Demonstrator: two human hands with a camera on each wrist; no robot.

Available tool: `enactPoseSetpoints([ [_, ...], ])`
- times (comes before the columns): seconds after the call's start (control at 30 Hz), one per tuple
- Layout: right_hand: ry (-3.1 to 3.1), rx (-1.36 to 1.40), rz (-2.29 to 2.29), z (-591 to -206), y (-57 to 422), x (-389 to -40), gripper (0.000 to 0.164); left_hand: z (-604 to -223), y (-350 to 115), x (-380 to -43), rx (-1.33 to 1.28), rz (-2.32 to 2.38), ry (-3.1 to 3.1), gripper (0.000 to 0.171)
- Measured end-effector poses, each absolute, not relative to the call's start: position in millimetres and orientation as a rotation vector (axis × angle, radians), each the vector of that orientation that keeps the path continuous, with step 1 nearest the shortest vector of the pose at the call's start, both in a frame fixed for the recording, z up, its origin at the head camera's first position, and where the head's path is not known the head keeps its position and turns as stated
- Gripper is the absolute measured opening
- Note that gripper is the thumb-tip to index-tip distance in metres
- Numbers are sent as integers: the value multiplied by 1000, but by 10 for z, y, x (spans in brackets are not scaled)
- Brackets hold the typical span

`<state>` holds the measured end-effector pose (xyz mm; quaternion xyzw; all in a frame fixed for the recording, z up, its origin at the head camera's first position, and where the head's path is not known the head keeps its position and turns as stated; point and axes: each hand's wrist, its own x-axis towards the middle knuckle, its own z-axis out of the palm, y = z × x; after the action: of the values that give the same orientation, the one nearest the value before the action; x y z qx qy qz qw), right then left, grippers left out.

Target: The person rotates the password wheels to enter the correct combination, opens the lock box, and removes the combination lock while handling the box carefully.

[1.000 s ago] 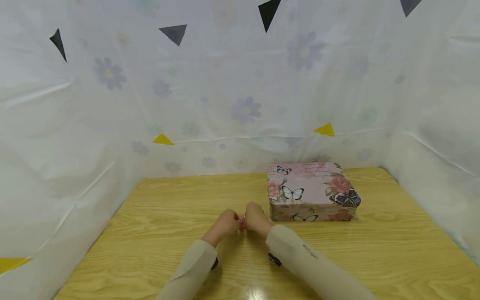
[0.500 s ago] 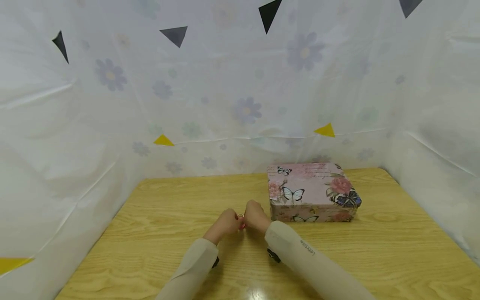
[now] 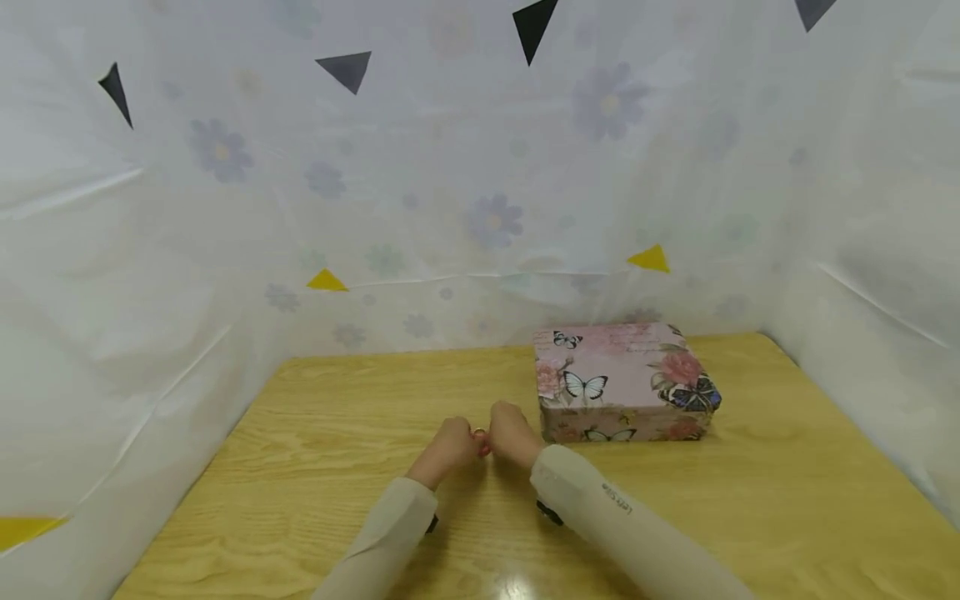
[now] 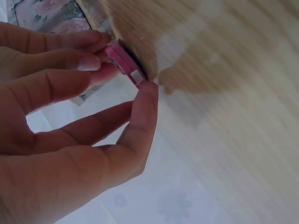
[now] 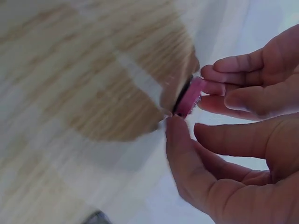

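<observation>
Just left of the box's front corner, both hands meet over the table. Between them is a small, flat pink item (image 3: 483,446) with rounded edges, a thin metal ring (image 3: 478,431) at its top in the head view. The left wrist view shows the pink item (image 4: 125,61) edge-on, with a pale tab at one end and a chain-like strip along its side. My left hand (image 3: 453,446) holds one side with its fingertips. My right hand (image 3: 512,433) pinches the other side with bent fingers. The fingers hide much of the item (image 5: 190,97); its exact kind I cannot tell.
A pink box (image 3: 618,375) with roses and butterflies stands closed at the back right, a small clasp on its front. Wood-grain table (image 3: 360,400) lies under everything. White flowered sheeting (image 3: 420,192) with black and yellow triangles encloses the back and sides.
The hands stay in nearly the same place. The pink item has shifted and turned slightly between the fingers, its ring showing at a different angle.
</observation>
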<state>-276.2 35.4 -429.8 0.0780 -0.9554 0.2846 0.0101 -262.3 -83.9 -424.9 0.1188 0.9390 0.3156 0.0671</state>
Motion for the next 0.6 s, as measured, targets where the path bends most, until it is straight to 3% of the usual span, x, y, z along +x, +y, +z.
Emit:
enactPoseSetpoints([
  [0.07, -2963, 309, 867, -4219, 358, -2667, 21, -4223, -839, -2596, 327, 896, 2891, 34],
  [0.2, -2911, 411, 897, -4123, 403, -2504, 6, -4160, -819, -2512, 338, 889, 2968, 15],
  [0.33, -2853, 490, 882, -4061, 466, -2386, 19, -4101, -800, -2417, 386, 1025, 2960, 41],
  [0.6, -2562, 576, 417, -3984, 635, -2213, 15, -4034, -767, -2223, 597, 1006, 3158, 34],
])
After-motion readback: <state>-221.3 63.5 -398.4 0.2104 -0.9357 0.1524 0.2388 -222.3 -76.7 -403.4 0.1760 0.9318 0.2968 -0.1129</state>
